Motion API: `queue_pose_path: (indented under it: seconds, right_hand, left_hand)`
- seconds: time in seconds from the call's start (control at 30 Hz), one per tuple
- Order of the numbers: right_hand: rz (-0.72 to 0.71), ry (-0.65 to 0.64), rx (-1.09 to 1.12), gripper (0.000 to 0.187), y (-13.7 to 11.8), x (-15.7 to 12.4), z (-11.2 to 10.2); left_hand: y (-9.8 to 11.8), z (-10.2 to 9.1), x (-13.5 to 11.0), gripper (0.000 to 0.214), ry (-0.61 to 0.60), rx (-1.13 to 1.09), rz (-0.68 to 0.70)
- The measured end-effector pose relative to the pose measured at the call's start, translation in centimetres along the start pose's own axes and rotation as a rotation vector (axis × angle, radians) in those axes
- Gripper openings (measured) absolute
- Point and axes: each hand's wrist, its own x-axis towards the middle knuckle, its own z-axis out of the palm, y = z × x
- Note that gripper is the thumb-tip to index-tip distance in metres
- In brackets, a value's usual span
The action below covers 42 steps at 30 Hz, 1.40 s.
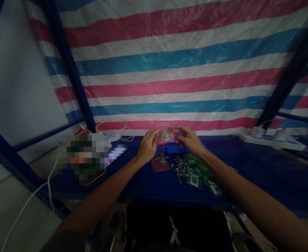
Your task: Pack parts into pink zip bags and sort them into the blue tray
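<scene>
My left hand and my right hand both pinch a small pink plastic bag with small metal parts inside, held between them above the blue table. Below the bag, on the table, lies a second pink bag. To its right sits a loose heap of small silvery screws. Several green bags lie right of the heap, under my right forearm. A blue tray stands just behind the hands.
A striped red, white and blue tarp hangs behind the table. A white power strip lies at the back right, another with white cables at the back left. Dark blue frame posts stand at both sides.
</scene>
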Motion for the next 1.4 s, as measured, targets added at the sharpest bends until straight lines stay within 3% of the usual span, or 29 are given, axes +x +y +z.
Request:
queue_pose_path:
  seconds: [0.43, 0.63, 0.87, 1.07, 1.23, 1.4]
  right_hand:
    - [-0.008, -0.029, -0.029, 0.035, -0.5, 0.2, -0.7]
    - [0.030, -0.023, -0.064, 0.025, -0.5, 0.2, -0.6]
    - [0.039, -0.059, -0.061, 0.040, -0.4, 0.1, -0.3]
    - [0.101, -0.090, 0.006, 0.038, -0.1, 0.0, -0.1]
    - [0.111, -0.047, -0.025, 0.037, 0.5, 0.4, -0.2]
    - [0.070, -0.016, -0.032, 0.038, 0.9, 0.6, -0.5]
  left_hand:
    - [-0.1, -0.4, 0.1, 0.040, 0.002, 0.043, -0.003]
    - [0.0, -0.2, 0.3, 0.011, 0.055, 0.074, -0.048]
    - [-0.1, 0.3, 0.3, 0.022, 0.089, 0.002, -0.121]
    - [-0.2, 0.5, 0.3, 0.028, 0.049, -0.056, -0.150]
    - [0.0, 0.4, 0.4, 0.034, -0.039, -0.095, -0.117]
    - [-0.1, 0.2, 0.2, 0.020, -0.049, -0.083, 0.001]
